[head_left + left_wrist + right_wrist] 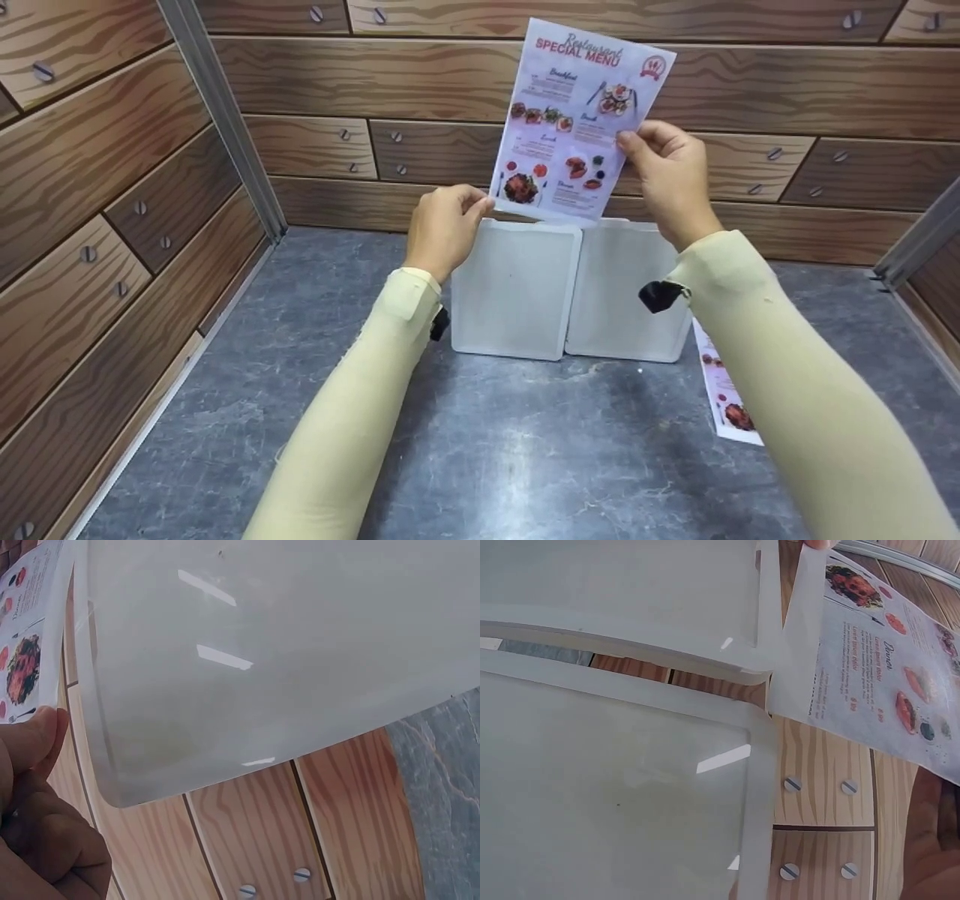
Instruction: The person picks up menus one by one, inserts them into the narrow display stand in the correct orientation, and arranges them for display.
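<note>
A printed restaurant menu sheet (581,124) is held up, slightly tilted, above two pale, glossy upright panels that look like menu stands. My left hand (446,225) pinches the sheet's lower left corner between thumb and finger. With thumb and fingers, my right hand (673,176) grips its right edge. The left panel (514,289) and the right panel (626,292) stand side by side. In the right wrist view, the menu's bottom edge (795,675) lies by the panels' top corners; whether it touches them I cannot tell.
A second menu sheet (731,416) lies on the grey marbled table (495,457), partly hidden under my right forearm. Wood-patterned walls (420,79) with printed screws close off the back and sides. A metal post (217,105) rises at the back left corner.
</note>
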The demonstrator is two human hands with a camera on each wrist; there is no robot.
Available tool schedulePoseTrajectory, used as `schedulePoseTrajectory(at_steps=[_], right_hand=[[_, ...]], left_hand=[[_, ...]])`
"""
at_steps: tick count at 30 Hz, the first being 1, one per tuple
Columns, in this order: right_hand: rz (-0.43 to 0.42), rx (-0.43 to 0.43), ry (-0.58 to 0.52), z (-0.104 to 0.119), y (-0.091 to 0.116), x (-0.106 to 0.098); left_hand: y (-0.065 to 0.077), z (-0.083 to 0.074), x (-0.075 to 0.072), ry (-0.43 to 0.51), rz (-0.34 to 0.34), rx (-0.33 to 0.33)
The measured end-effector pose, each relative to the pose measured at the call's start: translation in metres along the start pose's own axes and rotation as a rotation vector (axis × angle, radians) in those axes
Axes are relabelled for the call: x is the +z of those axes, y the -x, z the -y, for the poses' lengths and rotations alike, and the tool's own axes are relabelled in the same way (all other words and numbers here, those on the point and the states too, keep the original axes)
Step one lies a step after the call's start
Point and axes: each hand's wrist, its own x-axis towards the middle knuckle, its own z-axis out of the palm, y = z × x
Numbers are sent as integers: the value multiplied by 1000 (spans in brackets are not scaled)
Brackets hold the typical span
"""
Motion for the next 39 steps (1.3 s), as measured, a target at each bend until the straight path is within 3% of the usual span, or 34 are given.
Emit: schedulePoseTrajectory(at_steps=[10,19,30,39], right_hand=[[30,15,-39,-10,6,1],[19,9,16,-13,11,6],[50,-31,-11,-8,12,20],[58,-48,21,-9,13,24]], left_hand=[[2,6,1,-32,9,10],[3,8,-2,-74,46,12],[-2,12,-22,-68,83,9],[-2,10,-17,42,-59,6]])
